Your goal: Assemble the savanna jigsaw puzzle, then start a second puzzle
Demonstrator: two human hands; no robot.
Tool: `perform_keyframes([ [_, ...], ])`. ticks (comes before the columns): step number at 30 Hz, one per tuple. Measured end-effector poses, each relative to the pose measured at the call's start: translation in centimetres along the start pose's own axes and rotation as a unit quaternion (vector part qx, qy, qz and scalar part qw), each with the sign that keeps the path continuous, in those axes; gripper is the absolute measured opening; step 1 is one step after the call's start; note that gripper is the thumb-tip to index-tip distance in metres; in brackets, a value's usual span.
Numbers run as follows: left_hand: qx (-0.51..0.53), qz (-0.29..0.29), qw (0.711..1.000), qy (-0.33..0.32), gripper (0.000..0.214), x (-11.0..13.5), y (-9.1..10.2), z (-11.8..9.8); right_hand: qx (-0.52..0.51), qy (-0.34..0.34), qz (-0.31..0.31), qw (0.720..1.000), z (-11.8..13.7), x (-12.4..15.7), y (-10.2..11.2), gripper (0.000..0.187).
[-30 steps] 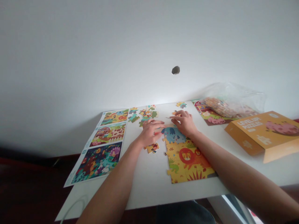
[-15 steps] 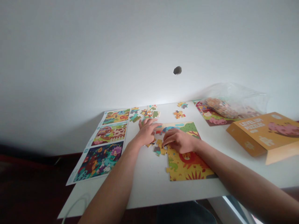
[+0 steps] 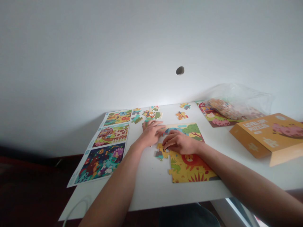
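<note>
A partly joined jigsaw puzzle [image 3: 183, 176] with a lion and green trees lies on the white table. Over its upper left part bends my right hand [image 3: 181, 142], its fingers pinched together on a puzzle piece at the left edge; the fingertips partly hide it. My left hand [image 3: 151, 134] rests just left of the puzzle's top, fingers stretched out and lying over pieces they partly cover. Below the two hands, a joined bit of yellow and teal puzzle pieces [image 3: 160, 154] sticks out from the left edge of the puzzle.
Loose puzzle pieces [image 3: 137, 119] lie behind my left hand, and an orange piece [image 3: 181, 115] sits farther back. To the left is a picture sheet [image 3: 111, 135]. On the right are an orange puzzle box [image 3: 254, 148], a plastic bag of pieces [image 3: 251, 101] and a farm picture [image 3: 214, 122].
My left hand has shifted slightly right, closer to my right hand, and covers more of the pieces beneath. My right hand has moved slightly left, still at the puzzle's edge.
</note>
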State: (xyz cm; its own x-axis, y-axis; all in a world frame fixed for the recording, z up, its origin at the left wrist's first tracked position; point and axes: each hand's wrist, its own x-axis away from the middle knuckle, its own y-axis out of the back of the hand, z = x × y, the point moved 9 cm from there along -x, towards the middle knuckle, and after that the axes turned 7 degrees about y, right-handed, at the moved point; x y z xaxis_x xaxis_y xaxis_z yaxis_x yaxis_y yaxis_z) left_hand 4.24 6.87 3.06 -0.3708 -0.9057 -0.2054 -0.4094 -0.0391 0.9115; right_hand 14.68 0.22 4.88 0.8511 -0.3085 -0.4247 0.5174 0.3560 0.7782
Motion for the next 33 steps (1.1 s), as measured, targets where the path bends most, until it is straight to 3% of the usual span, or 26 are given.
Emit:
perform_keyframes([
  [11, 0.035, 0.003, 0.999, -0.008, 0.026, 0.2, 0.3, -0.5, -0.047, 0.024, 0.011, 0.999, 1.2, -0.4, -0.2, 0.016],
  [21, 0.039, -0.001, 0.999, -0.015, 0.028, 0.3, 0.8, -0.9, -0.046, 0.026, 0.005, 0.999, 1.5, -0.4, 0.1, 0.022],
  [25, 0.148, -0.054, 0.987, -0.028, 0.027, 0.2, 2.6, -1.3, -0.024, 0.01, -0.007, 1.0, 0.8, -0.1, 0.2, 0.021],
  [27, 0.284, -0.081, 0.955, -0.021, 0.024, 0.3, 3.9, -0.8, -0.02, 0.004, -0.01, 1.0, 0.6, 0.0, 0.3, 0.018],
  [29, 0.449, -0.025, 0.893, -0.001, 0.025, 0.3, 3.7, -0.3, -0.024, 0.005, -0.005, 1.0, 0.7, 0.0, 0.1, 0.014],
  [31, 0.579, 0.115, 0.807, 0.015, 0.033, 0.8, 2.4, -0.9, -0.027, 0.009, 0.002, 1.0, 0.8, 0.0, 0.1, 0.012],
  [33, 0.615, 0.285, 0.735, 0.025, 0.039, 2.3, 0.8, -2.6, -0.023, 0.007, 0.005, 1.0, 0.7, 0.0, 0.0, 0.012],
])
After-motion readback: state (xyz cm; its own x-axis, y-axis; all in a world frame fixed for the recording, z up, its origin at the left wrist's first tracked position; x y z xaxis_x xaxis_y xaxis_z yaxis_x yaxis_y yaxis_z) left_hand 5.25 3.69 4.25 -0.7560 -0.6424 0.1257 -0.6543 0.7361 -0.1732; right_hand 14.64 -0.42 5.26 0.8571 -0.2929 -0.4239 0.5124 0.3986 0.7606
